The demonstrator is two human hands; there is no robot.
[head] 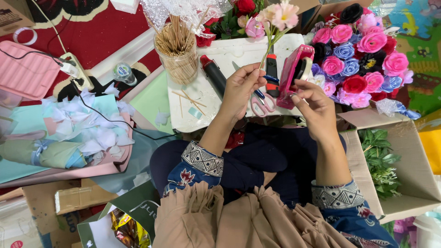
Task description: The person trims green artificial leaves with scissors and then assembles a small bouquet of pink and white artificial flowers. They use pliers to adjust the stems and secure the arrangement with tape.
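Observation:
My left hand (241, 89) pinches the thin green stem of an artificial flower sprig with pale pink blooms (281, 16), holding it upright over the white foam board (220, 55). My right hand (317, 108) grips the near end of a pink tape dispenser (293, 73) that rests tilted on the board, just right of the stem. Pink-handled scissors (262, 103) lie under and between my two hands. A black glue gun (213, 76) lies on the board to the left of my left hand.
A clear jar of wooden skewers (177, 50) stands at the board's back left. A bunch of pink, blue and red paper roses (363, 55) lies to the right. An open cardboard box with green leaves (381, 160) sits near right. Wrapping papers (69, 133) and a power strip (76, 71) lie left.

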